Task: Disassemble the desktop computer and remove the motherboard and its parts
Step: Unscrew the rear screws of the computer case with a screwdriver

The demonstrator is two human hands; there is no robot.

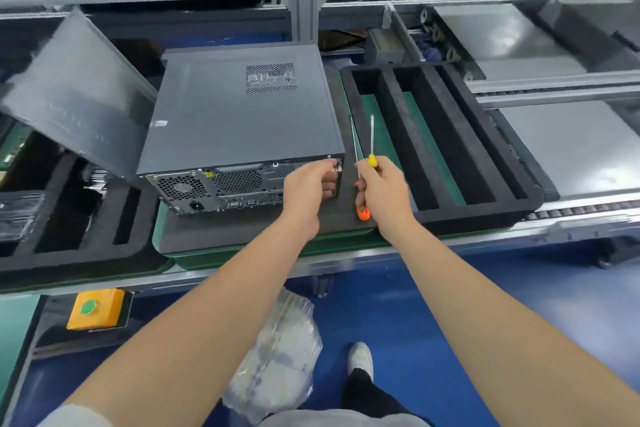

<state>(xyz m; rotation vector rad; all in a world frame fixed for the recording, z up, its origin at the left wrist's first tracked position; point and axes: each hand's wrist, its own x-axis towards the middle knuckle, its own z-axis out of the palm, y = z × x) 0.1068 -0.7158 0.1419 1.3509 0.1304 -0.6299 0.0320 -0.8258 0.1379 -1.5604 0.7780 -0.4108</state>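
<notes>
A grey desktop computer case (239,118) lies on its side on a dark mat (242,229), its rear panel with fan grille and ports facing me. My left hand (308,185) grips the near right corner of the rear panel, fingers curled around the edge. My right hand (381,187) holds two screwdrivers at once: a yellow-handled one (372,160) with its shaft pointing away, and an orange-handled one (363,213) whose handle sticks out below the palm.
A black foam tray with long slots (450,149) lies right of the case. A loose grey side panel (76,94) leans at the left above another foam tray (69,218). A yellow button box (95,308) and plastic bag (277,350) sit below the bench edge.
</notes>
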